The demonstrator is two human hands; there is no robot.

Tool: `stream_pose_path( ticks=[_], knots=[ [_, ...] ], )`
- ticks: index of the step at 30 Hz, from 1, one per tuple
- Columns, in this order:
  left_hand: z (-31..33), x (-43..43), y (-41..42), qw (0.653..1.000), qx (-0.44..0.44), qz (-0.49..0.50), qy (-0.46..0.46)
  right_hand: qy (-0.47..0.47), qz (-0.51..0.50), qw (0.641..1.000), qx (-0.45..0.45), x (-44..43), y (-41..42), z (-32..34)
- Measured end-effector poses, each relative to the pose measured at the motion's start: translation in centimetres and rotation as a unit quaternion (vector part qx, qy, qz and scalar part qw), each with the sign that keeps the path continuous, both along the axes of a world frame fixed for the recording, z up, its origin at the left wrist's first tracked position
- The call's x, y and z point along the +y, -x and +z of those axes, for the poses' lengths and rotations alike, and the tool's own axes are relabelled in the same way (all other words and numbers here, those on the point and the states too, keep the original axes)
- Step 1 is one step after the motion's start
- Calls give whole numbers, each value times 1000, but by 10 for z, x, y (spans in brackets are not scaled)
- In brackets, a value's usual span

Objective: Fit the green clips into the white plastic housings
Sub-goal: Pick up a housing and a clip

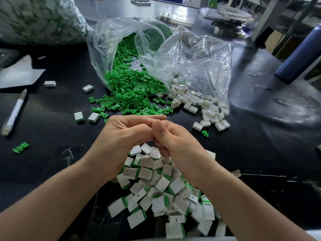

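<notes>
At 12 o'clock, green clips [132, 91]: likely light and stiff; pinch the sides. The left hand [125, 134] and right hand [175, 143] curl together; contents hidden.

place: small-parts assembly workshop | worktop [52, 129]: long, black, scuffed | stock: clear plastic bags [199, 54] spilling loose green clips [132, 91] and white housings [196, 101] in bulk | output: heap of fitted pieces [163, 185] at near edge, large filled bag [38, 20] far left | background: grey metal frame [271, 20], blurred

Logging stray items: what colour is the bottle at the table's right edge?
Dark blue; the bottle shows best in the head view.
</notes>
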State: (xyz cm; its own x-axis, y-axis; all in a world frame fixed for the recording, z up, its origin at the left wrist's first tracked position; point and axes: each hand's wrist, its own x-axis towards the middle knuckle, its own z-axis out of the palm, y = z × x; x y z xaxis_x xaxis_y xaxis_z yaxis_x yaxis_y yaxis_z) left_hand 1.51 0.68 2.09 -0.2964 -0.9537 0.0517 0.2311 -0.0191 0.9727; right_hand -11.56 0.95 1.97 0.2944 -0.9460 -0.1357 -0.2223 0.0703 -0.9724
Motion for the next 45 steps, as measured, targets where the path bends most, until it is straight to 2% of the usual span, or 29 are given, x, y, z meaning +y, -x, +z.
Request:
stream_pose_path(
  ticks=[7, 11, 19, 23, 28, 37, 39, 43, 45],
  knots=[
    [3, 1, 0, 1000, -4, -18, 4, 14, 15, 1000, -16, 1, 1, 4],
    [3, -1, 0, 1000, 4, -8, -6, 50, 27, 998, 18, -1, 3, 5],
    [2, -1, 0, 1000, -10, -1, -21, -22, 8, 999, -35, -5, 11, 11],
    [-2, -3, 0, 996, -31, 56, -55, 5, -55, 998, 7, -11, 17, 10],
    [0, -2, 1, 995, -28, 62, -70, 53, -95, 989, 103, -16, 23, 3],
    [2, 0, 1, 996, -46, 59, -45, 99, -127, 966, 204, -24, 30, -3],
    [3, 0, 2, 996, -46, 62, -39, 87, -120, 973, 178, -24, 31, -1],
    [3, 0, 4, 995, -53, 71, -43, 54, -66, 996, 23, -20, 29, 9],
    [3, 0, 5, 995, -58, 68, -45, 69, -29, 997, 15, -16, 28, 11]
  ],
)
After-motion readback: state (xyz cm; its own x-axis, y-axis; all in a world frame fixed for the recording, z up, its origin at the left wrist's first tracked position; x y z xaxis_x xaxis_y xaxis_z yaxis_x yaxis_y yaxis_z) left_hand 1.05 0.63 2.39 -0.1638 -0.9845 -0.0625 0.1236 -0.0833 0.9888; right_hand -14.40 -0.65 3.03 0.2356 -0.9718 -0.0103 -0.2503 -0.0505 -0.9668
